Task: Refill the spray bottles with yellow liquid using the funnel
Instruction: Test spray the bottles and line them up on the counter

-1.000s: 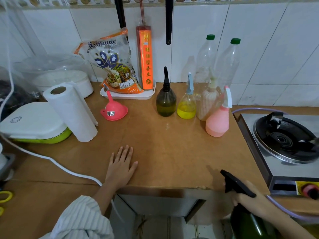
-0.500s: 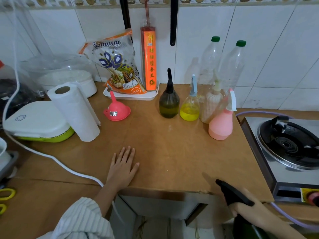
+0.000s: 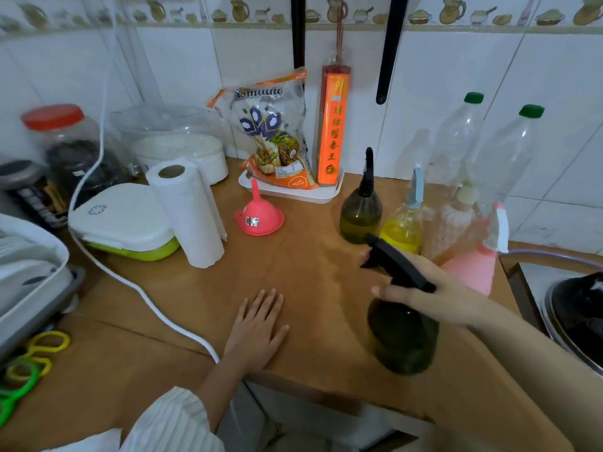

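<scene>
I see a white-tiled wall [image 3: 456, 76] with a border strip of painted jugs [image 3: 326, 14] along its top. Below it runs a brown wooden counter [image 3: 293, 272], evenly lit, with a steel gas stove [image 3: 561, 295] at its right end.

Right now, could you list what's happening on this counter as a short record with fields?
Surface: wooden counter
Right hand: fingers around the neck of a dark green spray bottle
Left hand: flat on the counter, empty
Funnel: pink, upside down, untouched
Back row: dark bottle, yellow-liquid bottle, pink bottle
</scene>
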